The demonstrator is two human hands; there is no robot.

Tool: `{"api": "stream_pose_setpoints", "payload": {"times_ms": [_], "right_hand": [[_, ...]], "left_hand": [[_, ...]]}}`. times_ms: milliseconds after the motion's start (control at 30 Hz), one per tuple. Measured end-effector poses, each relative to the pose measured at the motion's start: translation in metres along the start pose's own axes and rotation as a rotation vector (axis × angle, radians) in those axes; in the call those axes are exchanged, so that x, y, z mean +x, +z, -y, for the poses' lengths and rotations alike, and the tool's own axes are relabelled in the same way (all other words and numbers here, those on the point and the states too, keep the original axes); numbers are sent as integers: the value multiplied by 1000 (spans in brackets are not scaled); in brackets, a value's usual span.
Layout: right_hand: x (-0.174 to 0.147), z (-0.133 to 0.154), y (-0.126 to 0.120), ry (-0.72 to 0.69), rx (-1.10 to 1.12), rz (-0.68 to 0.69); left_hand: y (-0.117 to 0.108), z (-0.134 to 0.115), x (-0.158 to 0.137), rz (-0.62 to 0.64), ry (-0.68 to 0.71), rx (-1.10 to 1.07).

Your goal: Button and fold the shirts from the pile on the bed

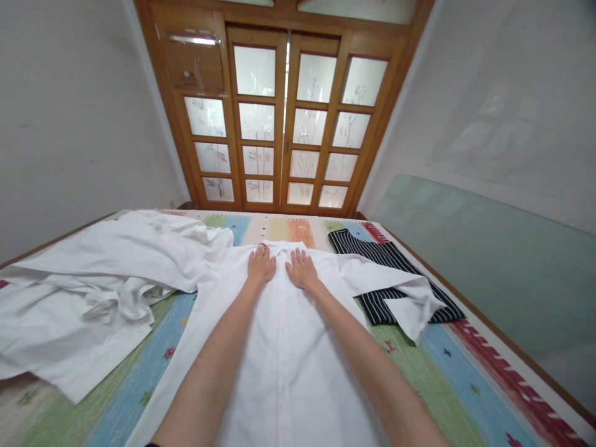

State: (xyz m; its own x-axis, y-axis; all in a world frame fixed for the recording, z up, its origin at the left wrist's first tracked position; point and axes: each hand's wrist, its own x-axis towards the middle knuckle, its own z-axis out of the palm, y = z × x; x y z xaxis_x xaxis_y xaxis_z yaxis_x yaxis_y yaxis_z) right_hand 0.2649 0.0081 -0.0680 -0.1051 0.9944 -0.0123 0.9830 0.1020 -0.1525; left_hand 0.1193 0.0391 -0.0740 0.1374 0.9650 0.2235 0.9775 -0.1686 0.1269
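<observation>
A white button-front shirt [282,335] lies spread out, front side up, with its collar at the far end and its sleeves out to both sides. My left hand [261,264] rests flat on the shirt just left of the collar, fingers stretched. On the other side of the button line, my right hand [302,269] lies flat near the collar, its fingers apart. The right sleeve end is folded over a black garment with white stripes [372,248]. Toward the left, the other sleeve runs onto a heap of white cloth [112,310].
Beneath everything is a bed cover [447,372] with colourful stripes and small figures. A pale green headboard-like panel [484,248] stands along the right side against the wall. Wooden doors with glass panes [284,124] close off the far end.
</observation>
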Motion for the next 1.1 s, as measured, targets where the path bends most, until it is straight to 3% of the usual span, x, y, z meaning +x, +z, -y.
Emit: {"api": "stream_pose_setpoints", "payload": {"times_ms": [167, 233, 367, 467, 567, 733, 933, 1100], "right_hand": [[-26, -31, -22, -146, -61, 27], [-34, -58, -40, -138, -98, -83], [-46, -128, -79, 119, -181, -275], [-53, -177, -94, 322, -213, -230], [-56, -211, -101, 407, -108, -98], [-52, -230, -114, 454, 135, -87], [-44, -237, -136, 506, 177, -122], [-43, -250, -145, 370, 105, -98]], "left_hand": [[-7, -5, -11, -117, 46, -41], [-10, -7, -15, -95, 75, -74], [-17, -12, -23, 77, 96, -131], [-19, -17, -32, 214, 101, -135], [-17, -20, -43, 256, 192, -92], [-14, -21, -51, 217, 215, -40], [-14, -20, -50, 199, 216, -56], [-11, -19, -50, 186, 213, -71]]}}
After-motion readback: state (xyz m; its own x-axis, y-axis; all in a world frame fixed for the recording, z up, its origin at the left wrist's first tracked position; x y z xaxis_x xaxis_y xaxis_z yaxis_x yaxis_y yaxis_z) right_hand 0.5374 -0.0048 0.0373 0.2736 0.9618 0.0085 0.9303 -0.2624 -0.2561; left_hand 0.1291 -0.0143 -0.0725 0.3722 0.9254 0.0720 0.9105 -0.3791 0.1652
